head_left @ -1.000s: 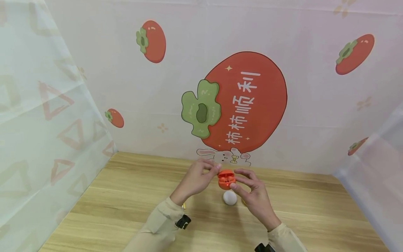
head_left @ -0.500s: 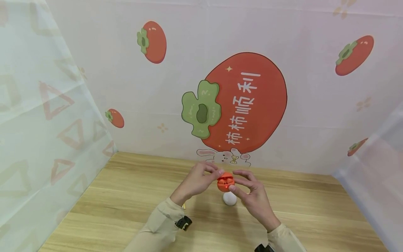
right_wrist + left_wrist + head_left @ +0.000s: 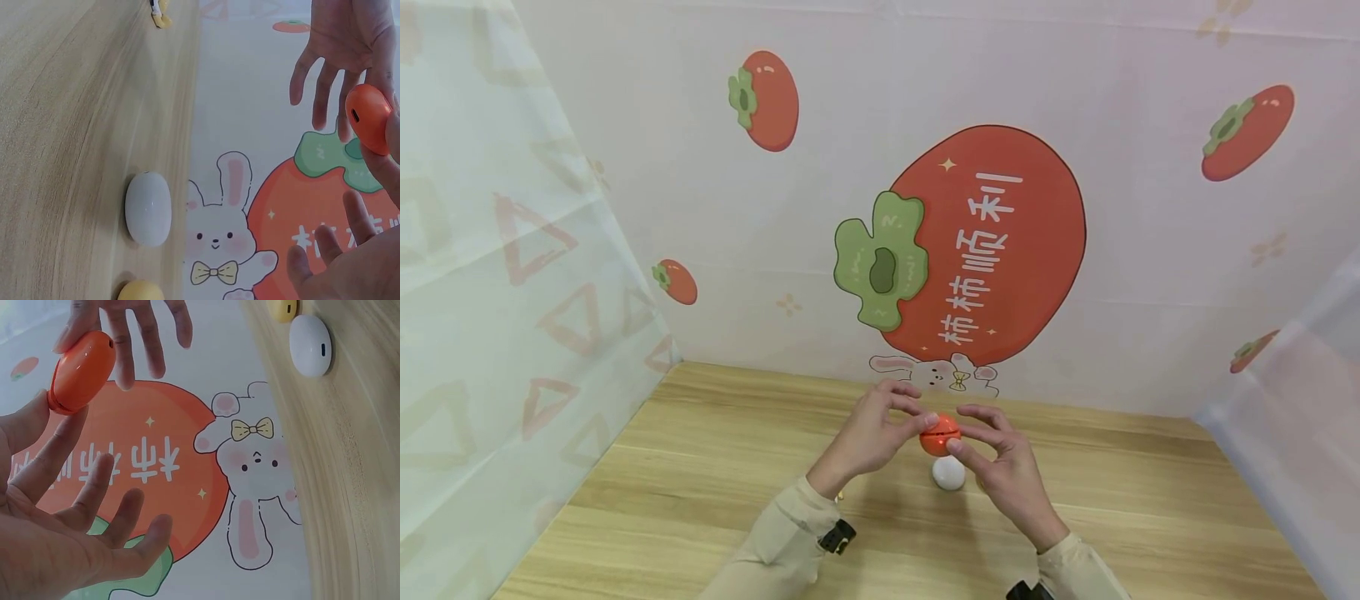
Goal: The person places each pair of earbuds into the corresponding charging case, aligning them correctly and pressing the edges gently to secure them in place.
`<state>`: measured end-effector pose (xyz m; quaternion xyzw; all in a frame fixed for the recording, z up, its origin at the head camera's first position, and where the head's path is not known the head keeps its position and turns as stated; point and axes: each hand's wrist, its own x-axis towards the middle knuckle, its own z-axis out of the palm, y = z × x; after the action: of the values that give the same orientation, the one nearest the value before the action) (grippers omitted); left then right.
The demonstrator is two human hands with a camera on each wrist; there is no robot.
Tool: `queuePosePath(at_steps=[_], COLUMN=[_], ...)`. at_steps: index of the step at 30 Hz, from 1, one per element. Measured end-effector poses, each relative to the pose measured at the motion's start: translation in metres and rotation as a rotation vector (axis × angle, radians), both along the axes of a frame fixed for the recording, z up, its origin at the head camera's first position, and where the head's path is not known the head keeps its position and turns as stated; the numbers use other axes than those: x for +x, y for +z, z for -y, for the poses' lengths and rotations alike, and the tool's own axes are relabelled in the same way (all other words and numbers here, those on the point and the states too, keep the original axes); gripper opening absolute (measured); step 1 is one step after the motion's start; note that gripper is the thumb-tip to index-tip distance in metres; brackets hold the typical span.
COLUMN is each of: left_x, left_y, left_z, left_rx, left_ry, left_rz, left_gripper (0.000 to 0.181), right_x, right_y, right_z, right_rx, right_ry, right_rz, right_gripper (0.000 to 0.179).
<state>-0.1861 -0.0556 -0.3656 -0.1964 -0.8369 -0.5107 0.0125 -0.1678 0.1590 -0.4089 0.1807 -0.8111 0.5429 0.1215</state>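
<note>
An orange earbud case [image 3: 940, 437] is held up between both hands, with only a narrow dark gap left between lid and base in the head view. My left hand [image 3: 872, 433] pinches its lid side between thumb and index finger, the other fingers spread. From the opposite side, my right hand [image 3: 1006, 467] grips the base with thumb and fingers. The case's small charging port shows in both wrist views. Below the hands, a white earbud case [image 3: 949, 473] rests on the wooden table, and beside it lies a yellow case [image 3: 282, 309].
Small yellow and white pieces [image 3: 160, 14] lie on the table [image 3: 722, 467] by the left forearm. A printed backdrop [image 3: 1135, 250] with persimmons and a rabbit stands behind the table, and pale side panels flank it.
The orange case's lid has swung down over the two earbuds, which showed inside before. My left thumb and index finger moved right onto the lid; the right hand barely moved.
</note>
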Motion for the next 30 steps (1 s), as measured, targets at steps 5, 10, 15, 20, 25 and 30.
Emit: queuePosePath(at_steps=[5, 10, 15, 20, 25, 30], left_x=[0.002, 0.003, 0.006, 0.007, 0.006, 0.005], left_y=[-0.001, -0.001, -0.002, -0.006, -0.012, -0.016], left_z=[-0.001, -0.002, -0.002, -0.001, -0.002, -0.006], left_rx=[0.006, -0.017, -0.095, -0.186, -0.303, -0.406], left_ry=[-0.006, -0.004, 0.003, 0.013, 0.032, 0.06], left_rz=[-0.037, -0.072, -0.16, -0.388, -0.637, -0.774], left_gripper=[0.023, 0.024, 0.028, 0.04, 0.058, 0.063], right_x=[0.001, 0.002, 0.0, -0.001, -0.001, -0.001], right_y=[0.003, 0.004, 0.004, 0.005, 0.006, 0.006], right_z=[0.001, 0.001, 0.0, -0.001, -0.002, 0.0], right_rx=[-0.018, -0.034, -0.039, -0.043, -0.056, -0.083], right_ry=[0.0, 0.001, -0.02, -0.033, -0.036, -0.028], right_rz=[0.022, 0.022, 0.055, 0.095, 0.104, 0.124], right_gripper=[0.02, 0.02, 0.022, 0.023, 0.022, 0.021])
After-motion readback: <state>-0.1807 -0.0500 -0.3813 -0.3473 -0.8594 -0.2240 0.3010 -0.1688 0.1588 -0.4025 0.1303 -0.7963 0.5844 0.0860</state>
